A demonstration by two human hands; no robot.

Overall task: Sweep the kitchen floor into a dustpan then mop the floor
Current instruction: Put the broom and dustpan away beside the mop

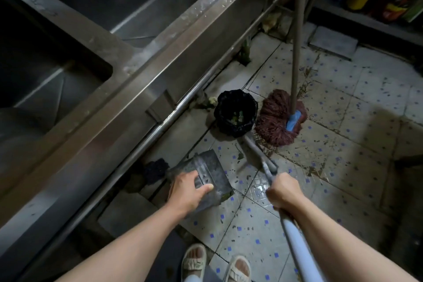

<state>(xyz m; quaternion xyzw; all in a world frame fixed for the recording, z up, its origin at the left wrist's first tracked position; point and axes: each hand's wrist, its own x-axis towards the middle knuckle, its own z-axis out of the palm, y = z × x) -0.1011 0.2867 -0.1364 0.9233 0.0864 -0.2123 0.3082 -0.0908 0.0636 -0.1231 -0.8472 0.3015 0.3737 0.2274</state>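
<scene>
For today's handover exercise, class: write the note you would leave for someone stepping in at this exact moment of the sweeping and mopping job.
Left hand: grips the grey metal dustpan, which is tilted on the floor beside the steel sink counter.
Right hand: has its grip round the pale grey broom handle, which reaches toward the black-lined bin.
Red string mop stands idle beside the bin, handle upright.
Done: some scraps lie in the bin.
Left: dirt still dots the speckled tiled floor; finish sweeping, then mop.
</scene>
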